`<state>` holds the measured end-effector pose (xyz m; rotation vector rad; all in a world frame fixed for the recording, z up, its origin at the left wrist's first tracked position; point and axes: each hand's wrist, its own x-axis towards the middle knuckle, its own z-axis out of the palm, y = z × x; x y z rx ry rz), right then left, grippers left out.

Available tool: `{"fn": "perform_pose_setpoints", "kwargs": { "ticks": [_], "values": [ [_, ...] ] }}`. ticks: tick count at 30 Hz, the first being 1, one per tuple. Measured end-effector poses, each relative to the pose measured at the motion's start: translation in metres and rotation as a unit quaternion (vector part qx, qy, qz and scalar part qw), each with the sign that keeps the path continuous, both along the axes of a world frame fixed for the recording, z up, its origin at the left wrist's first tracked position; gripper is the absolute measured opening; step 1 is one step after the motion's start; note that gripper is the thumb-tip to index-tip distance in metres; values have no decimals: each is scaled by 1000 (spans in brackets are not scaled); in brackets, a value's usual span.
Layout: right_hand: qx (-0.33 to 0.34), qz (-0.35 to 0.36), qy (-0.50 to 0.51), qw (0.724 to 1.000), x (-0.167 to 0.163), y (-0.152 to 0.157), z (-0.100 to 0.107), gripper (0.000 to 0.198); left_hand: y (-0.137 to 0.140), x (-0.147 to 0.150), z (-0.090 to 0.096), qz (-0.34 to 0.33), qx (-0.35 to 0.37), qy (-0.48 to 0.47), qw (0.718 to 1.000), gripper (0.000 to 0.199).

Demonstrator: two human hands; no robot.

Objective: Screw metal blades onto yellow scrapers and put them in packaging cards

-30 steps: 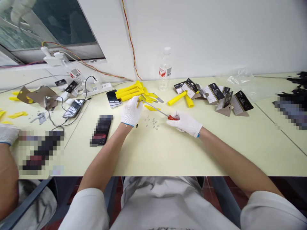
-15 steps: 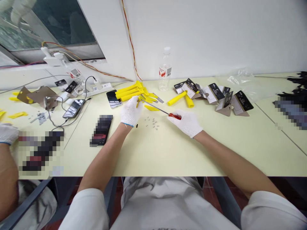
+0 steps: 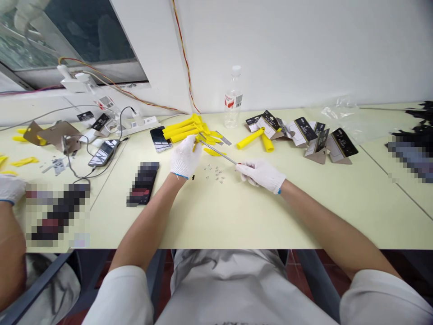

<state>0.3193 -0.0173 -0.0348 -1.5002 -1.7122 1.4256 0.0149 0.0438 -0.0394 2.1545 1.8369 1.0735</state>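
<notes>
My left hand [image 3: 185, 157], in a white knit glove, is closed on a yellow plastic part [image 3: 196, 145] mostly hidden by the fingers. My right hand [image 3: 262, 175], gloved too, wraps round the handle of a screwdriver [image 3: 219, 152]. Its long metal shaft slants up and left, and the tip meets the part at my left fingertips. Beneath the shaft lie several small screws [image 3: 217, 174] and a flat yellow piece [image 3: 215, 152]. Behind my left hand is a pile of yellow plastic handles [image 3: 181, 128]. A flat metal blade [image 3: 223, 138] lies beside that pile.
A clear bottle [image 3: 232, 101] stands near the wall. Right of it are two yellow handles [image 3: 251, 138] and folded black-and-white cards [image 3: 302, 132]. Phones [image 3: 144, 184], cables and a power strip [image 3: 140, 125] occupy the left. A co-worker's gloved hand [image 3: 11, 188] rests at the far left.
My right hand has turned over the screwdriver handle, so its fingers now cover most of the red grip. My left hand has stayed nearly in place.
</notes>
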Motion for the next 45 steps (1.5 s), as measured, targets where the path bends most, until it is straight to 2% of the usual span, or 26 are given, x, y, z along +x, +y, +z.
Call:
{"fn": "perform_pose_setpoints", "kwargs": {
  "ticks": [3,5,7,10,13,16,19,25,35,45],
  "values": [
    [-16,25,5,1000,1,1,-2,57,-1,1,1,0,2,9,1000,19],
    [1,15,-22,1000,-1,2,-3,54,-2,2,2,8,0,24,1000,19],
    [62,-24,-71,995,-4,2,-4,45,-3,4,4,19,-7,46,999,20],
    [185,-69,-161,967,-8,1,-7,32,-4,6,6,33,-11,67,997,20],
    [273,-59,-236,931,-7,-1,-9,29,-4,8,7,36,-5,69,997,20],
    [315,-38,-294,902,-5,-2,-9,33,-4,8,6,31,1,70,997,20],
    [305,-18,-322,896,-6,-4,-8,36,-4,8,5,28,2,66,997,21],
    [258,2,-297,919,-8,-2,-4,39,-2,6,3,23,-1,60,998,23],
    [214,11,-202,956,-3,1,-1,53,0,-2,-6,7,2,42,999,21],
    [106,11,-105,989,1,4,-4,70,-4,4,-1,5,-24,27,999,20]
  ]
}}
